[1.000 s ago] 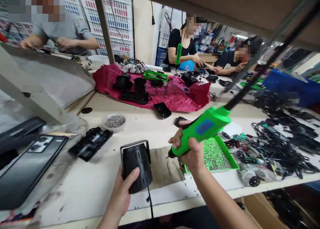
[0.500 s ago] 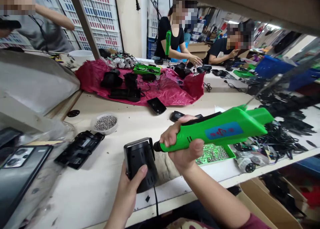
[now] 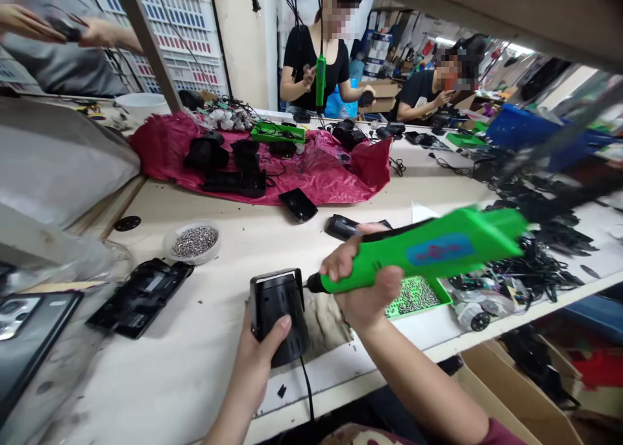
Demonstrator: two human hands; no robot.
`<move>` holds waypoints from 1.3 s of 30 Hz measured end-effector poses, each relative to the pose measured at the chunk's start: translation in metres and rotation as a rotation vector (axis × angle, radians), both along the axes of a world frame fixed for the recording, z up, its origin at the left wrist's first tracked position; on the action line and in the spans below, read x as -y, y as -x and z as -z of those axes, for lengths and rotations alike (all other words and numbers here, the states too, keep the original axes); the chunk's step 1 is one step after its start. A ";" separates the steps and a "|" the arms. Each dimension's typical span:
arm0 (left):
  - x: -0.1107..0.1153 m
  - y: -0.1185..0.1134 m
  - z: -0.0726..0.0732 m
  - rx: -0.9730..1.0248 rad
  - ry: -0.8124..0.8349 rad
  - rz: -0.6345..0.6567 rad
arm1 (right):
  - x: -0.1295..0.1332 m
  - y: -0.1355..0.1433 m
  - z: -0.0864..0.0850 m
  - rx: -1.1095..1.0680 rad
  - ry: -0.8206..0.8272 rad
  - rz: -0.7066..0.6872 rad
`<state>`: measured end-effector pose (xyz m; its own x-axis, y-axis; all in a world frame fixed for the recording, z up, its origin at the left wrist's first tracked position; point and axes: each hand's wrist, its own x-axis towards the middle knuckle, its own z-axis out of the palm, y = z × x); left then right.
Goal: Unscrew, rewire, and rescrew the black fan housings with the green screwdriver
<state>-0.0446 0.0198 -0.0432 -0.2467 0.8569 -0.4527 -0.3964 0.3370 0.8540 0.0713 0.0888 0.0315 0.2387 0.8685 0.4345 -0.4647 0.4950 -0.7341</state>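
Note:
My left hand (image 3: 260, 351) is wrapped round a black plastic device housing (image 3: 281, 318) with a U-shaped bracket at its top and a cord hanging below. My right hand (image 3: 365, 286) grips a green electric screwdriver (image 3: 431, 247) with a blue label, held nearly level. Its black nose points at the bracket's right side; whether the bit touches there I cannot tell. Behind my right wrist sits a green tray (image 3: 413, 297) of small screws. A round clear tub (image 3: 195, 242) of screws stands farther left, near a black plastic shell (image 3: 141, 299).
A pink plastic sheet (image 3: 321, 189) with black parts lies across the bench. A phone (image 3: 41, 341) is at the left edge. Wires and black parts (image 3: 545, 263) pile up on the right. Co-workers sit beyond; a green screwdriver (image 3: 320, 82) hangs before one. Cardboard boxes (image 3: 511, 393) stand below.
The view has shifted slightly right. The housing and the electric screwdriver have moved a little to the right, both still held. A co-worker opposite has straightened up and raised a hand.

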 end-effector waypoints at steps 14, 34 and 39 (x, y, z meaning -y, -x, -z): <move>-0.004 -0.002 0.002 -0.118 -0.098 0.090 | 0.006 0.030 -0.001 0.009 -0.109 -0.259; -0.017 0.002 0.024 -0.180 -0.158 0.064 | -0.011 0.037 0.017 -0.048 -0.023 -0.267; -0.012 0.000 0.007 -0.117 -0.105 0.055 | -0.009 0.036 0.017 -0.098 -0.036 -0.256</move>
<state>-0.0444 0.0316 -0.0502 -0.2440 0.9116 -0.3309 -0.2755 0.2620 0.9249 0.0351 0.0976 0.0149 0.0558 0.8905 0.4515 -0.6462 0.3770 -0.6636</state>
